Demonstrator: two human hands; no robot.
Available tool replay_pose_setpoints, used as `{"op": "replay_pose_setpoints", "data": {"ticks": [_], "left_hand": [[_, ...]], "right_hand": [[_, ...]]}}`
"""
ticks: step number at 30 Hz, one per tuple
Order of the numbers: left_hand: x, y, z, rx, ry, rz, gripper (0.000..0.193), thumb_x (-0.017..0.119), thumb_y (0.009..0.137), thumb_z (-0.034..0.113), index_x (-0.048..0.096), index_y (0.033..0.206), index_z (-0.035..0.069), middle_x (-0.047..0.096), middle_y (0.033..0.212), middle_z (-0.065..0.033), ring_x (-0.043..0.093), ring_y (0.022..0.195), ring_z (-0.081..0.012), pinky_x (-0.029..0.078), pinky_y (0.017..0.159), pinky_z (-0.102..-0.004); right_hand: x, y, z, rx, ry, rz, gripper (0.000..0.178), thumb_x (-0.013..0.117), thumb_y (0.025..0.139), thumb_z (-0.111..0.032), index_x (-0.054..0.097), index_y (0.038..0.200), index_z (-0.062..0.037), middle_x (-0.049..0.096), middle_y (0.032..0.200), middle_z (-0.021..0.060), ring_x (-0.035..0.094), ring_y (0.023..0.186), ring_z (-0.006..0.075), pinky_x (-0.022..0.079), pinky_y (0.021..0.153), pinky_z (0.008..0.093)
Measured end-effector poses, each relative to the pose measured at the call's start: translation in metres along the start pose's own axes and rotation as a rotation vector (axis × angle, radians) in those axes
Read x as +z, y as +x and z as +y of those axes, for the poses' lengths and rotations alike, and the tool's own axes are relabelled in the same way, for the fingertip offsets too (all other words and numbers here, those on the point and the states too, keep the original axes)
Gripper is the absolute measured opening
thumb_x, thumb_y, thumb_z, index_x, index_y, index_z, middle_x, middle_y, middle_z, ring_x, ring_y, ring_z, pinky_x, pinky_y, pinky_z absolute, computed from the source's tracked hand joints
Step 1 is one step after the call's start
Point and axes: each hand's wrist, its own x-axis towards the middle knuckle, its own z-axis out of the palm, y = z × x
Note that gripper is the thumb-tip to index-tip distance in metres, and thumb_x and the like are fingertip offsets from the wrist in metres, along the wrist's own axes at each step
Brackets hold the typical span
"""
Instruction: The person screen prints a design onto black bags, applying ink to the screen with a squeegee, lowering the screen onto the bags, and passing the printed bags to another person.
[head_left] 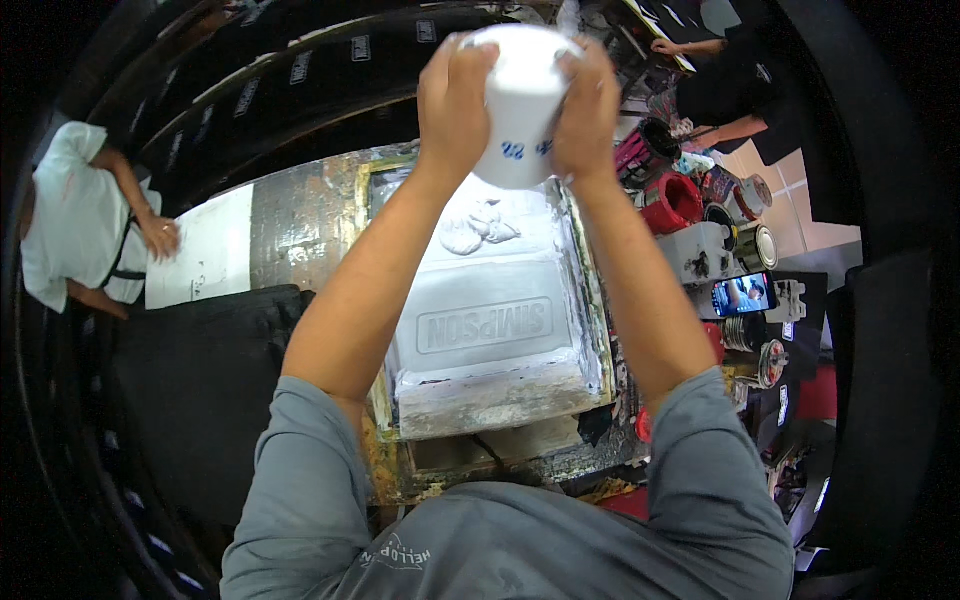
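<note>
Both of my arms reach forward, raising a white tub (525, 110) over a framed printing screen (603, 350). My left hand (455, 105) is closed on the tub's left side, and my right hand (588, 110) grips its right side, slightly blurred. Beneath the tub, a thick blob of white ink (475, 230) sits on the far part of the screen. White ink is smeared along the screen's inner edges, and its grey mesh carries a boxed block of lettering. I cannot see into the tub.
Paint cans, including a red tub (672, 203), and a lit phone (744, 294) crowd the right. At left, a person in a white shirt (85, 215) touches a white sheet (205, 245) beside dark fabric (200, 380). Another person in black (735, 95) stands far right.
</note>
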Motion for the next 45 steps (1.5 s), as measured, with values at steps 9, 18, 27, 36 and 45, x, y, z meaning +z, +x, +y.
{"op": "replay_pose_setpoints", "data": {"ticks": [9, 18, 27, 36, 45], "left_hand": [[-0.078, 0.009, 0.020, 0.485, 0.376, 0.055, 0.030, 0.048, 0.098, 0.023, 0.066, 0.106, 0.000, 0.069, 0.093, -0.0176, 0.068, 0.091, -0.0223, 0.051, 0.078, -0.0389], [-0.109, -0.081, -0.080, -0.248, 0.157, 0.050, 0.037, 0.048, 0.097, 0.027, 0.065, 0.103, -0.005, 0.067, 0.092, -0.0218, 0.063, 0.084, -0.0297, 0.049, 0.079, -0.0397], [-0.079, 0.015, 0.020, 0.180, 0.208, 0.056, 0.039, 0.049, 0.103, 0.035, 0.060, 0.097, -0.002, 0.061, 0.081, -0.0159, 0.057, 0.075, -0.0301, 0.046, 0.073, -0.0406], [-0.065, 0.003, 0.033, 0.376, 0.182, 0.099, 0.039, 0.054, 0.093, 0.027, 0.067, 0.118, 0.000, 0.069, 0.095, -0.0164, 0.067, 0.085, -0.0295, 0.053, 0.076, -0.0377], [-0.081, -0.100, -0.096, -0.289, 0.191, 0.102, 0.038, 0.052, 0.093, 0.027, 0.067, 0.107, -0.005, 0.070, 0.095, -0.0220, 0.066, 0.087, -0.0305, 0.050, 0.080, -0.0426]], "right_hand": [[0.041, -0.013, -0.035, 0.009, 0.121, -0.050, 0.027, 0.056, 0.101, -0.023, 0.064, 0.115, -0.0017, 0.065, 0.117, 0.0145, 0.060, 0.111, 0.0259, 0.045, 0.100, 0.0390], [0.104, -0.100, 0.030, 0.298, 0.061, -0.080, 0.024, 0.060, 0.087, -0.014, 0.066, 0.106, -0.0004, 0.073, 0.094, 0.0176, 0.069, 0.084, 0.0268, 0.053, 0.079, 0.0372], [0.072, 0.000, -0.039, 0.000, 0.137, -0.033, 0.022, 0.062, 0.095, -0.021, 0.065, 0.102, -0.0001, 0.071, 0.089, 0.0169, 0.067, 0.082, 0.0265, 0.052, 0.077, 0.0386], [0.040, -0.013, -0.038, 0.065, 0.164, 0.036, 0.031, 0.049, 0.101, -0.025, 0.060, 0.115, -0.0003, 0.061, 0.119, 0.0167, 0.057, 0.112, 0.0299, 0.044, 0.099, 0.0396], [0.082, -0.116, 0.063, 0.304, 0.121, -0.096, 0.024, 0.056, 0.092, -0.010, 0.063, 0.113, 0.0007, 0.068, 0.102, 0.0166, 0.064, 0.095, 0.0266, 0.050, 0.087, 0.0365]]}}
